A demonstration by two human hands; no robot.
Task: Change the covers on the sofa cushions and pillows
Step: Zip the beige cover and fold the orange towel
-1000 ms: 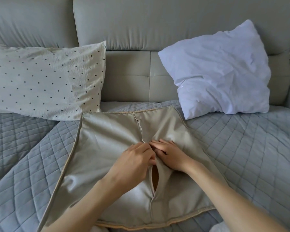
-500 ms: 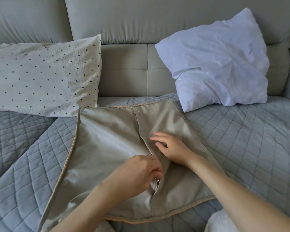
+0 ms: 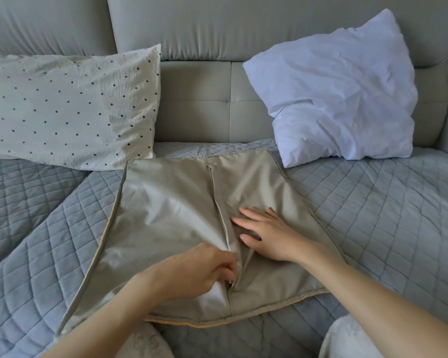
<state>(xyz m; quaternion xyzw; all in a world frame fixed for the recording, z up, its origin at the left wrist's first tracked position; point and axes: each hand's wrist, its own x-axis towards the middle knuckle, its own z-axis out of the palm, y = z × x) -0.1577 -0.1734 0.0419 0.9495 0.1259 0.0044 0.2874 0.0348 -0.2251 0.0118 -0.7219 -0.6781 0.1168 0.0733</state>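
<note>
A beige cushion cover (image 3: 171, 210) lay flat on the quilted sofa seat (image 3: 373, 215), its zipper (image 3: 219, 202) running down the middle. The left hand (image 3: 199, 270) pinched the zipper pull near the lower end, fingers curled round it. The right hand (image 3: 267, 231) rested flat on the cover just beside the seam, fingers straight, holding nothing. A bare white pillow (image 3: 339, 89) leaned against the sofa back, apparently waiting for a cover. A dotted pillow (image 3: 67, 107) looked already dressed. Judging from this, the job seemed partway done.
</note>
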